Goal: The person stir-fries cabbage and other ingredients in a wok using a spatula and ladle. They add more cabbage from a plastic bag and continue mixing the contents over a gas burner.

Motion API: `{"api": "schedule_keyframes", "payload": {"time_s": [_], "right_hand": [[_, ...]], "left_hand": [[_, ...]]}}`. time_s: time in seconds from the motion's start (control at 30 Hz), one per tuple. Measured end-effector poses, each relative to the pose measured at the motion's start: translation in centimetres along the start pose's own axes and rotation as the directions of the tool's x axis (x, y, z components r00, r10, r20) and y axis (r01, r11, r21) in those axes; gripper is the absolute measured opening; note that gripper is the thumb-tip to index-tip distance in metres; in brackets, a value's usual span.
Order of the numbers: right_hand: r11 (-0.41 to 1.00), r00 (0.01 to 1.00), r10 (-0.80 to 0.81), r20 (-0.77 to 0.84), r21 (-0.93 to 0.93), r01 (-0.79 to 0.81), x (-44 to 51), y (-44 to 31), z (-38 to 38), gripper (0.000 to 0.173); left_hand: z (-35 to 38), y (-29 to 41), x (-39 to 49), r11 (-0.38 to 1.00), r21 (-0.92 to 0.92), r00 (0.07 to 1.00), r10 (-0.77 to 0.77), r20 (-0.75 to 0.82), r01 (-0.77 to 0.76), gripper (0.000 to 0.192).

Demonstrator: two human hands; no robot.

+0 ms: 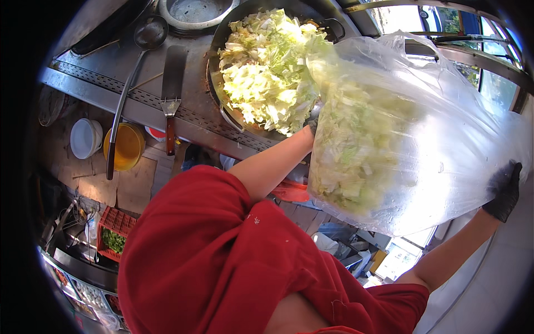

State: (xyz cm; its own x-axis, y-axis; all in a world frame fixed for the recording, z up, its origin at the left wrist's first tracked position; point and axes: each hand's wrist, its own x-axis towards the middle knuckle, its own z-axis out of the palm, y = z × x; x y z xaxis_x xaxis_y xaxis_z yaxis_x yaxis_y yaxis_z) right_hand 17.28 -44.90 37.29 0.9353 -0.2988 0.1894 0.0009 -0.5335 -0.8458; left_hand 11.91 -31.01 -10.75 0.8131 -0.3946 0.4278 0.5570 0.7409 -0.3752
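A large clear plastic bag (434, 137) holding chopped cabbage (354, 150) is tilted, its lower-left end over a wok (215, 83). More chopped cabbage (267, 71) is heaped in the wok, some of it at the bag's mouth. My right hand (505, 192), in a black glove, grips the gathered far end of the bag at the right. My left hand (313, 125), in a dark glove, is at the bag's near side by the wok's rim. The bag hides most of it, so its fingers do not show.
Left of the wok, a ladle (151, 33) and a wood-handled metal spatula (173, 75) lie on the steel worktop (104, 62), handles jutting over its edge. A round metal pot (198, 12) stands behind. Below are white (85, 137) and yellow (125, 146) buckets and a red crate (119, 223) of greens.
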Motion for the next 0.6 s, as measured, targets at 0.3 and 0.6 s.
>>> {"api": "schedule_keyframes", "payload": {"time_s": [0.3, 0.6], "right_hand": [[0.994, 0.994, -0.106, 0.028, 0.025, 0.105, 3.8, 2.7, 11.8, 0.024], [0.961, 0.998, -0.059, 0.011, -0.269, 0.059, 5.3, 9.4, 15.3, 0.054]], "left_hand": [[-0.4, -2.8, 0.3, 0.999, 0.017, 0.999, -0.049, -0.02, 0.049, 0.062], [-0.3, -5.0, 1.9, 0.998, 0.032, 0.998, -0.062, 0.002, 0.062, 0.06]]}}
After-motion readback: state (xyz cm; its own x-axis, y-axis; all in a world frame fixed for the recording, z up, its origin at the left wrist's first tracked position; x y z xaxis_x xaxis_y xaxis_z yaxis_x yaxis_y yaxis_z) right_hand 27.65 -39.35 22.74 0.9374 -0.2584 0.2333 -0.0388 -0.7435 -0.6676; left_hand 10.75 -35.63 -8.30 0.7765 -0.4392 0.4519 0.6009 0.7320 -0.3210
